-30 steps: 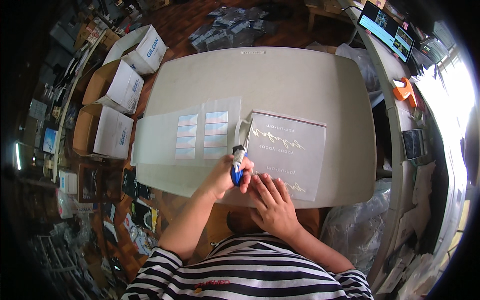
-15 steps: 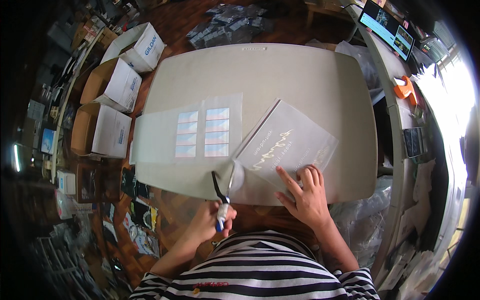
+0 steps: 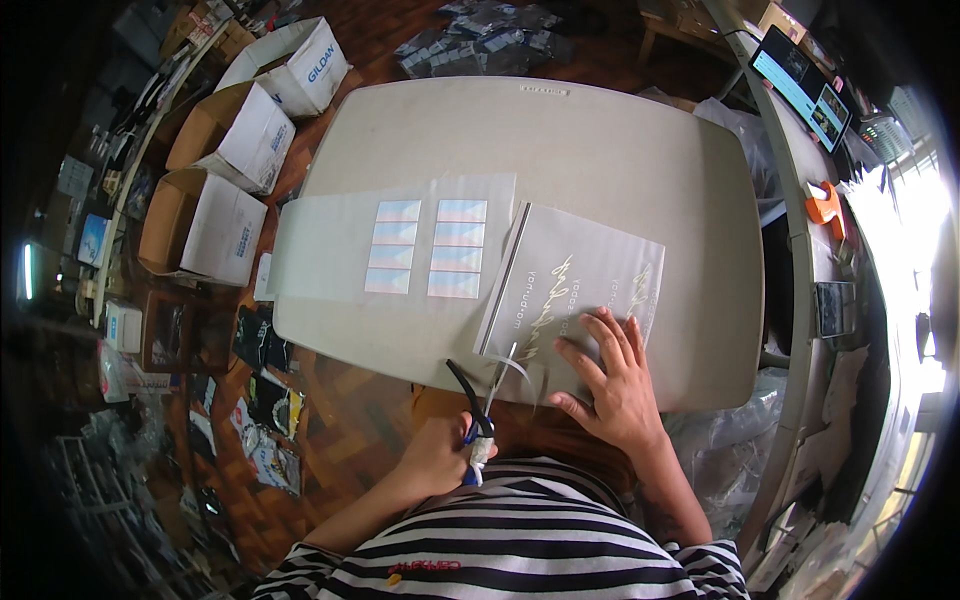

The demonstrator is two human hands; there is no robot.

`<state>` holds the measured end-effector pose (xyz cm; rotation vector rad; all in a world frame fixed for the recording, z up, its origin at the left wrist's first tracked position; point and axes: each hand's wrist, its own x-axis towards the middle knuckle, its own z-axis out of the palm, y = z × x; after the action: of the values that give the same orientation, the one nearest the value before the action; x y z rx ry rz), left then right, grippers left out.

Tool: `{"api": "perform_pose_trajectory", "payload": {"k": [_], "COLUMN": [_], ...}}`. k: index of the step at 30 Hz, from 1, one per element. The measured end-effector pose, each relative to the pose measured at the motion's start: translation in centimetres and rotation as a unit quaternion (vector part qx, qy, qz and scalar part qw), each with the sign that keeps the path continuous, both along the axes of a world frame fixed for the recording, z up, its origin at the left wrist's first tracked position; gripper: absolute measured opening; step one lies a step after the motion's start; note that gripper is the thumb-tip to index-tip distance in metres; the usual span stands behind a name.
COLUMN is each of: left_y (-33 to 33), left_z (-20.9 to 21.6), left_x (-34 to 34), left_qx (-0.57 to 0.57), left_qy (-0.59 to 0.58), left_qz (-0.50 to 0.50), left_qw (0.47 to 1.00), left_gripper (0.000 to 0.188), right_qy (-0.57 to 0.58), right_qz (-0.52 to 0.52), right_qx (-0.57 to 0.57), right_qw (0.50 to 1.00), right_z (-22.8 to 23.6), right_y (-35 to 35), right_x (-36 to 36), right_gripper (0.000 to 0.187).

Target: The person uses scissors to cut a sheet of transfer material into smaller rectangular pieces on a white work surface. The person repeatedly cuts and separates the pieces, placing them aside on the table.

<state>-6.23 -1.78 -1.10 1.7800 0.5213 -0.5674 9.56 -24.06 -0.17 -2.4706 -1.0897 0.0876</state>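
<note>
My left hand grips a pair of scissors by the handles, which are blue and wrapped in white. The blades are spread apart and point away from me, at the near left corner of a translucent film sheet with pale gold script. A thin curled strip hangs beside the blade tip; whether it is still joined to the sheet I cannot tell. My right hand lies on the sheet's near right part, fingers spread and pressing down, holding nothing.
Left on the beige table lies another clear sheet bearing two columns of pink, white and blue rectangles. Open cartons stand along the left. On the right-hand bench are a tablet, an orange tool and a phone.
The gold-script sheet has turned, so its left edge runs more nearly straight away from me. My left hand and the scissors have shifted right. A curled strip now shows at the blades.
</note>
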Motion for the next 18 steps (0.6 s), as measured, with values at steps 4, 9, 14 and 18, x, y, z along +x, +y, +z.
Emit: {"api": "perform_pose_trajectory", "payload": {"k": [4,9,14,18], "left_y": [-0.3,-0.6,-0.6,-0.7], "left_z": [-0.1,1.1,1.0,2.0], "left_x": [-0.1,0.7,0.5,0.9], "left_qx": [-0.062,-0.14,-0.136,-0.121], "left_qy": [-0.016,0.021,0.023,0.028], "left_qz": [0.03,0.059,0.049,0.055], "left_qw": [0.998,0.988,0.989,0.991], "left_gripper": [0.026,0.019,0.017,0.018], "right_qy": [0.004,-0.005,0.014,0.024], "right_qz": [0.006,0.008,0.035,0.033], "right_qx": [-0.002,-0.012,-0.011,-0.01], "right_qw": [1.0,1.0,0.999,0.999], "right_z": [0.1,0.1,0.2,-0.7], "right_y": [-0.1,0.1,1.7,3.5], "right_x": [0.3,0.2,-1.6,-3.6], "right_gripper": [0.059,0.062,0.079,0.081]}}
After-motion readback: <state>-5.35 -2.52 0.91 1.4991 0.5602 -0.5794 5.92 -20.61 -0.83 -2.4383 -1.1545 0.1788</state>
